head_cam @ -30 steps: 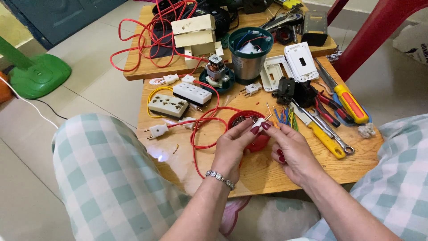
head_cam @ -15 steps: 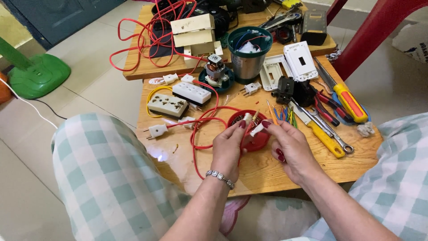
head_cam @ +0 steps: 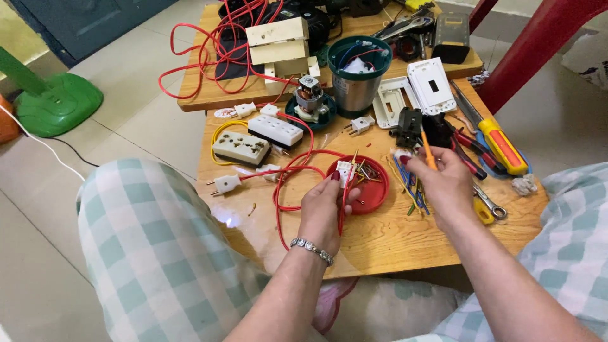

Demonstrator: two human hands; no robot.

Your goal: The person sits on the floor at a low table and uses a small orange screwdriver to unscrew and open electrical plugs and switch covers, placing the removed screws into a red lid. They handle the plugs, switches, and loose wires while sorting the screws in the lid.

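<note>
My left hand (head_cam: 324, 206) holds a small white plug part (head_cam: 345, 171) with a red wire (head_cam: 285, 190) attached, just above a red round lid (head_cam: 370, 190) that has small metal bits in it. A silver bracelet sits on that wrist. My right hand (head_cam: 443, 180) is to the right of the lid, over a bundle of blue and yellow wires (head_cam: 405, 180). Its fingers are closed on a thin orange tool (head_cam: 427, 151) that points upward.
On the low wooden table (head_cam: 380, 244) lie white power strips (head_cam: 240, 149), a small motor (head_cam: 308, 101), a green-rimmed metal can (head_cam: 358, 76), white switch plates (head_cam: 430, 82), a yellow-orange screwdriver (head_cam: 500, 145), pliers and a wrench (head_cam: 491, 206). A green fan base (head_cam: 57, 104) stands on the floor at left.
My right hand has drawn away from the left to the right and picked up the thin orange tool. The left hand keeps the white plug part over the red lid.
</note>
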